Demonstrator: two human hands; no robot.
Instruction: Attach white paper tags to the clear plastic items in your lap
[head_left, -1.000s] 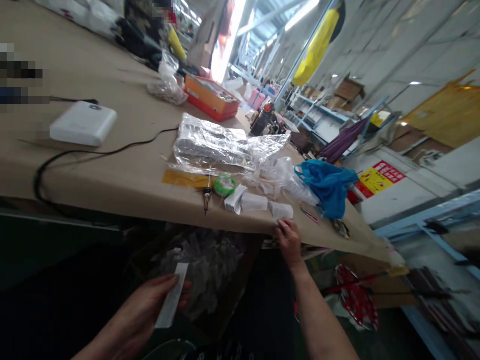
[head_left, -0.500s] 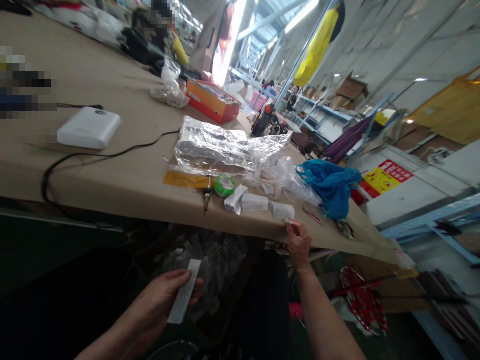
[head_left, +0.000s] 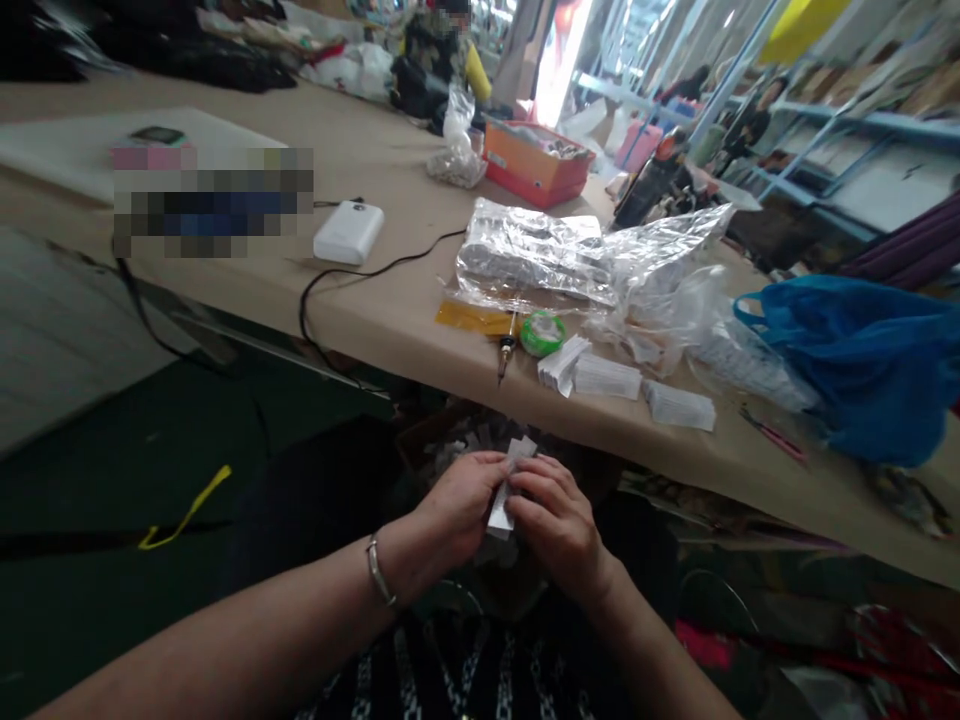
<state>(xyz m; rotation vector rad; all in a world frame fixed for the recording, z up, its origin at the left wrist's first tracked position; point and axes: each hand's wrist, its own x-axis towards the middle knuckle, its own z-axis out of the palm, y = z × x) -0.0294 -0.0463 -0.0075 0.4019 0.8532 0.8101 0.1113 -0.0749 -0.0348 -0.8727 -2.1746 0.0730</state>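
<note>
In front of my lap, below the table edge, my left hand (head_left: 461, 505) pinches a narrow white printed strip (head_left: 500, 513), which looks like paper. My right hand (head_left: 559, 520) is closed on the same strip from the other side, its fingers curled over the upper part. A second white piece seems to lie across the strip's top end, partly hidden by my fingers. Past my hands, on the table's front edge, rest stacks of similar white strips (head_left: 606, 378). A green tape roll (head_left: 542, 334) and a pen-like tool with a thin tip (head_left: 507, 346) lie left of them.
Clear plastic packaging (head_left: 536, 255) lies behind the stacks, with a blue bag (head_left: 862, 350) to the right. Pink-handled tweezers (head_left: 772, 435) lie near the edge. Further back are an orange box (head_left: 536, 170), a white power bank (head_left: 349, 232) and a black cable (head_left: 390, 262).
My right hand has come from the rightmost stack down to my left hand and now grips the strip too. My left hand has risen with the strip, and the view has turned left.
</note>
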